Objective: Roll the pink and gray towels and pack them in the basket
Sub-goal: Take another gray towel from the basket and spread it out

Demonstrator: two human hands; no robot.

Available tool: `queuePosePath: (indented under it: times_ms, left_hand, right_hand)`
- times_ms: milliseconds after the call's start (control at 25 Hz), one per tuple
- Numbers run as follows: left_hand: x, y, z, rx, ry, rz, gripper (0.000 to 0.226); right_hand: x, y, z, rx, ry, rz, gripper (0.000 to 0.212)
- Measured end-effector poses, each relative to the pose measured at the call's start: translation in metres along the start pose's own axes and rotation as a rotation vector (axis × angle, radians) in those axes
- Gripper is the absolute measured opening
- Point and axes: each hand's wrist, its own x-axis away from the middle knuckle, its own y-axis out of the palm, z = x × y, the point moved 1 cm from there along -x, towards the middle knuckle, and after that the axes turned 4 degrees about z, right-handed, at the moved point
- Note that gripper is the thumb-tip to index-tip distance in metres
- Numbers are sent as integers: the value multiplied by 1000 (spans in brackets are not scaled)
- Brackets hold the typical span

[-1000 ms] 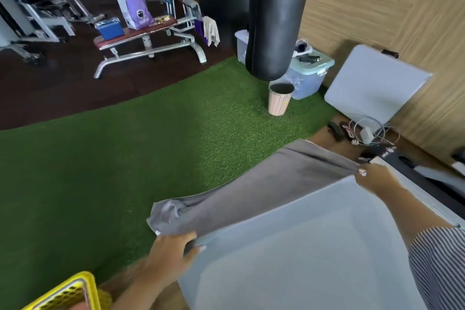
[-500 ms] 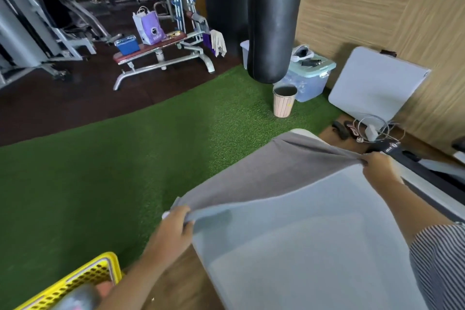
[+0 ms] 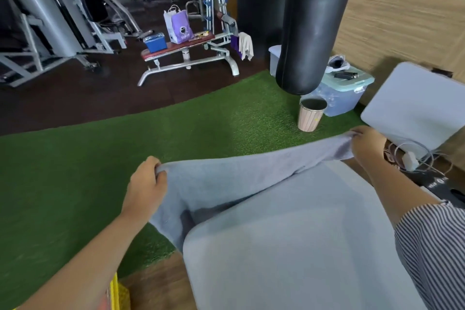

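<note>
Item: gray terry-cloth towel [image 3: 239, 178], held aloft over the far edge of the pale gray plastic folding desk [image 3: 314, 246]. It hangs as a broad band, its lower part draping down past the desk's far-left corner toward the green artificial turf [image 3: 88, 171].

Left hand [image 3: 146, 186]: fingers curled tight round the towel's near-left top corner, above the turf just left of the desk.

Right hand [image 3: 367, 143]: fingers pinching the opposite top corner, beyond the desk's far-right side. The two hands stand well apart, so the top edge runs nearly taut between them; judged purpose, to spread the cloth flat for laying on the desk before rolling.

Yellow plastic lattice basket [image 3: 117, 294]: only a sliver shows, on the floor left of the desk's near end, under the left forearm. Something pinkish lies against it, possibly the pink towel, though too little is visible to say.

Other holdings, all beyond the desk's far side: black hanging punching bag [image 3: 312, 25]; striped paper-coloured waste bin [image 3: 310, 114] below it; clear storage tub with mint lid [image 3: 344, 90]; red-padded weight bench [image 3: 186, 50] carrying a purple paper bag [image 3: 180, 25].

Status: rolling of the gray towel not yet begun.
</note>
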Motion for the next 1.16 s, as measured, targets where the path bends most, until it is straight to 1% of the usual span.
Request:
queuePosePath:
  times_ms: [120,200,280,360,400,440,520,640,720,800,840,880,960,1040,1160]
  left_hand:
    - [-37,18,4,3,-1,12,12]
    - [-60,28,14,11,33,10,11]
    - [-79,34,27,47,70,41,9]
    - [-83,39,36,87,113,55,7]
    - [-77,43,34,95,122,23,6]
    - [-67,49,27,86,127,-37,7]
    - [-30,64,6,37,144,-227,10]
    - [38,77,-24,43,124,-463,12]
    - [81,78,-37,57,102,-579,10]
    - [120,78,-44,28,109,-635,8]
    - [136,75,-43,10,134,-643,12]
    - [153,70,-37,4,149,-650,14]
    - [187,56,-22,55,175,-657,14]
    - [222,38,-7,49,190,-640,14]
    - [284,14,3,75,168,-644,16]
  right_hand:
    - [-31,28,-8,-92,92,27,30]
    - [-50,35,-11,-222,140,69,31]
    - [-65,32,-14,-295,150,110,32]
    - [-73,27,-6,-283,168,143,30]
    - [-71,25,1,-248,180,127,28]
    - [-67,28,11,-213,171,109,26]
    - [-55,37,36,-98,142,33,22]
    - [-26,61,80,145,37,-186,19]
    - [-2,66,113,176,41,-249,13]
    - [26,56,137,197,38,-251,18]
    - [40,46,147,182,33,-225,18]
    - [58,33,156,196,16,-195,18]
    - [89,10,177,229,2,-154,9]
    - [117,-16,202,238,22,-152,19]
    - [171,-58,239,272,30,-139,21]
